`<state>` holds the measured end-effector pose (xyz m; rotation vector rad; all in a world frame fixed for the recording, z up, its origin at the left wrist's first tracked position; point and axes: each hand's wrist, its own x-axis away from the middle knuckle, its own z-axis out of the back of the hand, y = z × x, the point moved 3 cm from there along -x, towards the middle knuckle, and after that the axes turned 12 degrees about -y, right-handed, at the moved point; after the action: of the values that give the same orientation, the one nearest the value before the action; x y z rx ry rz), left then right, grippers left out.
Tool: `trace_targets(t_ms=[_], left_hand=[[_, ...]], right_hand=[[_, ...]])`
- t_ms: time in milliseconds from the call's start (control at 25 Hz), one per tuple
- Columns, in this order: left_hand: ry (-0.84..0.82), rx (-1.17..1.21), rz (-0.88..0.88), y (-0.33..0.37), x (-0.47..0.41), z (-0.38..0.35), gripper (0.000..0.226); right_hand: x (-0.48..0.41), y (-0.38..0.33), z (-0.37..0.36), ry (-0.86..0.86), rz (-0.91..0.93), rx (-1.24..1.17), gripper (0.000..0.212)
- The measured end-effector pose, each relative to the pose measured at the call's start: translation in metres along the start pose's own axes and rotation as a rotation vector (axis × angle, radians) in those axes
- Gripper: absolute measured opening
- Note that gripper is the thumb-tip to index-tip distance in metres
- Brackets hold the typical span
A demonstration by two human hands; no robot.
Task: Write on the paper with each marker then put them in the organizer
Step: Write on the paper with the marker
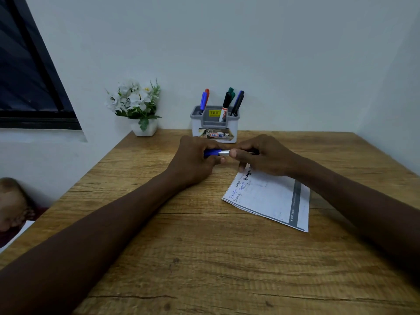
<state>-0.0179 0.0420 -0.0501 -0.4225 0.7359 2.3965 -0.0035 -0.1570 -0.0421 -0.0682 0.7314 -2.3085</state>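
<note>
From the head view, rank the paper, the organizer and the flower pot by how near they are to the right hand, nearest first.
1. Paper: just under and in front of the right hand, its top corner beneath the fingers.
2. Organizer: behind the hand, by the wall.
3. Flower pot: far back-left corner of the table.

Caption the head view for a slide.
Both hands, left hand and right hand, hold a blue marker above the written paper, before the organizer.

Marker (218,153) ends hidden inside both hands (229,155); paper (270,196) handwriting perhaps too small to read
</note>
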Motion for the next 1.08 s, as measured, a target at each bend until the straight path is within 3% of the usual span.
trace_targets(t_ms=[120, 200, 400, 640, 760, 1080], left_hand=[[0.044, 0.011, -0.008, -0.003, 0.001, 0.002, 0.037], [0.095, 0.026, 0.040, -0.006, 0.000, 0.005, 0.046], [0.187, 0.115, 0.117, -0.014, -0.001, 0.010, 0.039], [0.221, 0.079, 0.138, -0.018, 0.001, 0.013, 0.037], [0.212, 0.062, 0.156, -0.019, 0.001, 0.013, 0.038], [0.199, 0.041, 0.177, -0.020, 0.001, 0.012, 0.038]], right_hand=[[-0.005, 0.003, 0.003, 0.000, -0.026, 0.368, 0.032], [-0.007, 0.003, 0.004, 0.039, -0.047, 0.477, 0.028], [-0.016, -0.002, 0.023, 0.212, 0.065, 0.229, 0.025], [-0.043, -0.018, 0.058, 0.589, 0.181, 0.058, 0.077], [-0.066, -0.021, 0.061, 0.683, 0.222, 0.083, 0.068], [-0.105, -0.009, 0.054, 0.686, 0.151, 0.151, 0.063]])
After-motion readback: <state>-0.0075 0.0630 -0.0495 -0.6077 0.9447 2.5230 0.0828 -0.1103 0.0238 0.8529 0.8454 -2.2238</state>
